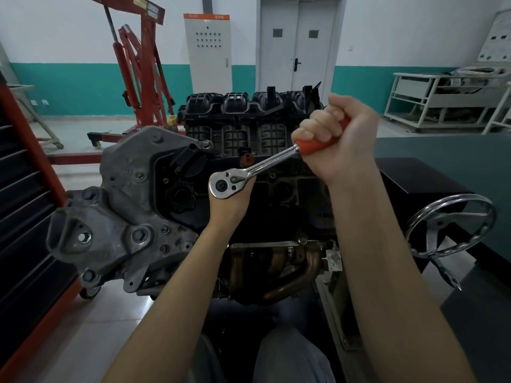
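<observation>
A chrome ratchet wrench [257, 168] with an orange handle lies over the top of a black car engine [249, 139] on a stand. My right hand [343, 139] grips the orange handle in a fist, up and to the right. Under the ratchet head sits my left hand [229, 201], its fingers hidden beneath the head, so whatever they grip there cannot be seen. A grey cast bracket [116, 211] is bolted to the engine's left side. The exhaust manifold [290, 266] shows low at the front.
A red engine hoist [138, 67] stands behind on the left. A red and black tool cabinet [25, 194] fills the left edge. A chrome handwheel [450, 225] juts out at the right by a dark green bench [442, 150]. White carts [431, 103] stand at the far right.
</observation>
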Motion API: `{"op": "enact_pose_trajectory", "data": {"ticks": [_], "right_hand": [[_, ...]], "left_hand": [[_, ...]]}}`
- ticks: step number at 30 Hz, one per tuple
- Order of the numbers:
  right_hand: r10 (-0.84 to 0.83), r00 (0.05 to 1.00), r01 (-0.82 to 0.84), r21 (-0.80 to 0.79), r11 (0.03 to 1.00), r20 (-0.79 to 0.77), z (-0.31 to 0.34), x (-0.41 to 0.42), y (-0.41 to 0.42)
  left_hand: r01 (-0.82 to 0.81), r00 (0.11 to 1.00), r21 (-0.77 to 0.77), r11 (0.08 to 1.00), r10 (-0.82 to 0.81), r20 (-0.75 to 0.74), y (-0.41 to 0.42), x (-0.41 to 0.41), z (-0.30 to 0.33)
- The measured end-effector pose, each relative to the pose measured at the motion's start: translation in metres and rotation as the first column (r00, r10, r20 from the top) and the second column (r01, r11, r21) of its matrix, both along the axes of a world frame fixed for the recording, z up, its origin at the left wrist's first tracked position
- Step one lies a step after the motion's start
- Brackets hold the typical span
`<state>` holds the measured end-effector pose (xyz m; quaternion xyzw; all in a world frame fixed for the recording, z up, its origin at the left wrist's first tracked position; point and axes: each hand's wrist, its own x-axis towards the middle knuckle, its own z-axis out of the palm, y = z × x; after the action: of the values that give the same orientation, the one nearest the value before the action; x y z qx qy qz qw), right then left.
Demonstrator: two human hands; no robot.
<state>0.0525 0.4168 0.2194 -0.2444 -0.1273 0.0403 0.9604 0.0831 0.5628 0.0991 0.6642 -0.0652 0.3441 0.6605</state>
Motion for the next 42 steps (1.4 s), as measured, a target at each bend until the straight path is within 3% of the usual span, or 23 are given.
{"op": "enact_pose_trajectory", "data": {"ticks": [3,5,8,14,20,24,27,31,35,42], "right_hand": [[-0.101,0.995,0.100,0.083,0.991,0.012,-0.016,-0.018,0.007],[-0.225,0.974,0.219,0.204,0.954,0.007,-0.044,-0.043,0.014],[-0.282,0.959,0.275,0.345,0.897,-0.031,-0.079,-0.077,0.027],[-0.247,0.968,0.230,0.250,0.941,0.038,-0.059,-0.057,0.011],[-0.035,0.998,0.033,0.022,0.999,0.056,0.000,-0.010,0.004],[-0.088,0.995,0.082,0.111,0.990,0.052,-0.015,-0.020,0.008],[-0.233,0.972,0.218,0.246,0.944,0.032,-0.049,-0.051,0.012],[-0.298,0.954,0.289,0.366,0.885,-0.033,-0.081,-0.079,0.022],[-0.269,0.963,0.247,0.314,0.917,0.030,-0.067,-0.065,0.013],[-0.020,1.000,0.020,0.012,1.000,0.012,0.002,-0.006,0.005]], "left_hand": [[-0.002,0.999,-0.031,1.000,0.003,0.035,0.001,-0.001,0.000],[0.011,0.998,-0.043,0.999,-0.009,0.061,0.002,-0.003,0.000],[0.017,0.997,-0.095,0.995,-0.010,0.073,-0.001,-0.007,0.004],[-0.036,0.998,-0.032,0.999,0.038,0.059,-0.001,-0.003,0.001],[-0.026,0.999,-0.003,1.000,0.026,0.035,-0.002,-0.003,0.001],[-0.014,0.999,0.008,1.000,0.013,0.038,0.001,-0.003,0.001],[-0.013,0.998,0.018,1.000,0.012,0.054,0.002,-0.005,0.000],[0.010,0.997,0.006,1.000,-0.010,0.080,0.002,-0.006,0.000],[-0.006,0.997,0.036,0.999,0.003,0.077,0.002,-0.001,0.000],[-0.044,0.998,-0.014,0.999,0.045,0.054,-0.001,-0.001,-0.001]]}}
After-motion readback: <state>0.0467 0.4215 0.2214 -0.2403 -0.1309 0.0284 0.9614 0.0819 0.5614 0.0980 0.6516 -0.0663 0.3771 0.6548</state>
